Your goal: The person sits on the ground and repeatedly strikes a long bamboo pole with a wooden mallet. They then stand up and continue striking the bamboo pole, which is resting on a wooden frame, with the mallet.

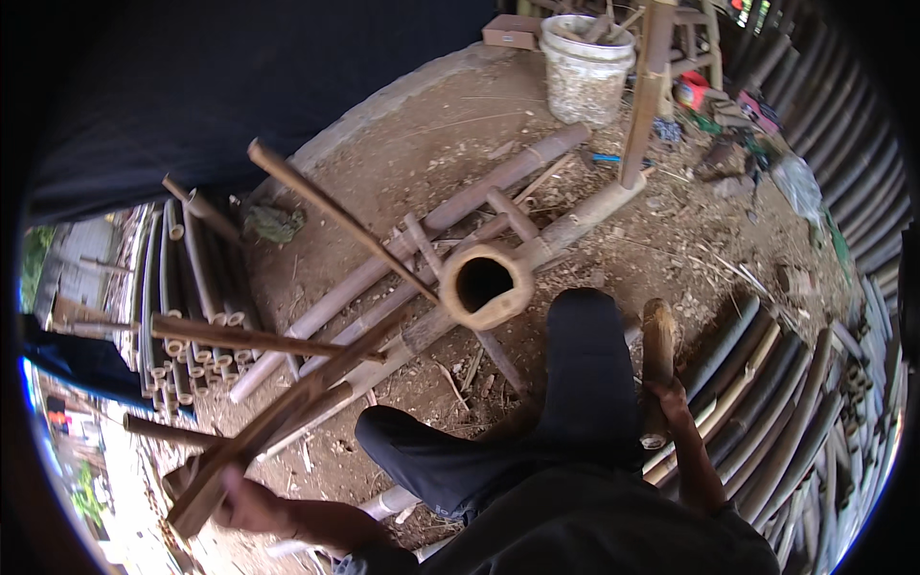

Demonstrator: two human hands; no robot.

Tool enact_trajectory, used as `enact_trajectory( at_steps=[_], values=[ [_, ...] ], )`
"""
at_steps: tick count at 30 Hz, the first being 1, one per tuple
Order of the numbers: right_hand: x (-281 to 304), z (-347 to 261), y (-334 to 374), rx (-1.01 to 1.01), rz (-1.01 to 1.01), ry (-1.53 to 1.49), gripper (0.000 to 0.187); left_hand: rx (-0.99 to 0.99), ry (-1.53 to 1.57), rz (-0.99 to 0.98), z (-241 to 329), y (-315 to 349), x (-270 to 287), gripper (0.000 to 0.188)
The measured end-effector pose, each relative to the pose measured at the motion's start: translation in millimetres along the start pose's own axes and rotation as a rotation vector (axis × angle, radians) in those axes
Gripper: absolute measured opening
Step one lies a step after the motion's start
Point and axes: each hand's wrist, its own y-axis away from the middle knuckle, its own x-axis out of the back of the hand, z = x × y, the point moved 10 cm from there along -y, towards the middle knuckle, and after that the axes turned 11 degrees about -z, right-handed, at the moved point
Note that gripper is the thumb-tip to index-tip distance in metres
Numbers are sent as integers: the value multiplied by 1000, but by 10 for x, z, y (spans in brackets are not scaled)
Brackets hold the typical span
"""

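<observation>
Bamboo is everywhere on this dirt floor. The person's left hand is low on the left side, and its fingers are wrapped tight around the bottom end of a bamboo frame made of thin brown sticks that cross each other. The frame tilts up and away from the hand. The right hand is on the right side, beside the person's dark trouser leg. Its fingers are closed around a short, thick wooden club that stands almost upright. In the middle, a fat bamboo tube points its round open end at the camera. It is just past the knee and between the two hands. A white bucket sits far off at the top. Long bamboo poles lie in a pile on the right.
</observation>
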Motion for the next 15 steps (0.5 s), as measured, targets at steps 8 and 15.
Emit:
enact_trajectory(
  at_steps=[8,15],
  values=[
    [-110,634,335,-238,-85,-524,28,-219,1831,-699,2200,-423,-838,48],
    [155,461,446,-73,0,-484,33,-387,1545,-732,3217,551,-2188,21]
  ],
)
